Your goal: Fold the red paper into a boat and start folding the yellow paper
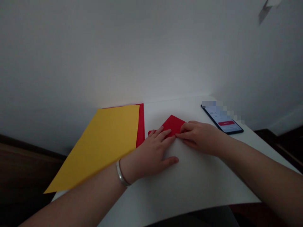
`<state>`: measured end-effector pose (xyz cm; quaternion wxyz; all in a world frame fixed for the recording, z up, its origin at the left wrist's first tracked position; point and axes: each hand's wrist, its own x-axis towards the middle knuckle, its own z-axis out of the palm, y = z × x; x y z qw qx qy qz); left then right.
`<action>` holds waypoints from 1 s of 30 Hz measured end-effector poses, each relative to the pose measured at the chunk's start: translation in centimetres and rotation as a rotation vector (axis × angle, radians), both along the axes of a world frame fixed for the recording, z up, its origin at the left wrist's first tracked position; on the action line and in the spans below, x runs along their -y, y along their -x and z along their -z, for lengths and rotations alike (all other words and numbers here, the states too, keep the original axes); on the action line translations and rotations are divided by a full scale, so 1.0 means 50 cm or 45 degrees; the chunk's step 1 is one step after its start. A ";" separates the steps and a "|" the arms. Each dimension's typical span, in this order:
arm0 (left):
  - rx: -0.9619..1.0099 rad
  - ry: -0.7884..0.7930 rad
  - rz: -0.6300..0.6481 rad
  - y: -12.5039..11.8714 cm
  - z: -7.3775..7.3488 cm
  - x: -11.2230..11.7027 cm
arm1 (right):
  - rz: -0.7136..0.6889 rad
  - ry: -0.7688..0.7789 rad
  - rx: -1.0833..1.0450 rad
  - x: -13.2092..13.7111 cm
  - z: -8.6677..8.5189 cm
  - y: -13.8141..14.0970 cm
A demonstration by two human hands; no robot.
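Note:
A piece of folded red paper lies on the white table, its pointed top facing the wall. My left hand rests flat across its left part, fingers spread and thumb stretched out over the table. At the paper's right edge, my right hand has its fingers pinched together on the paper. Both hands hide much of the lower part of the sheet, so the exact fold cannot be made out. A silver bracelet circles my left wrist.
Large yellow paper lies at the left over red paper, its near corner jutting past the table edge. A phone with a lit screen lies at the right. The white table meets a plain wall behind.

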<state>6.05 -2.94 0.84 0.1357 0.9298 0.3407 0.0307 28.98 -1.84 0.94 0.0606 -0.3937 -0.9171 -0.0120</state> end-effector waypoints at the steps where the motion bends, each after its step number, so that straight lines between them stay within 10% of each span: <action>1: -0.004 0.010 -0.003 0.001 0.000 -0.001 | 0.008 0.001 0.013 0.002 -0.002 0.000; 30: -0.061 -0.256 0.050 0.007 0.010 -0.013 | 0.213 0.189 0.125 0.022 -0.041 0.012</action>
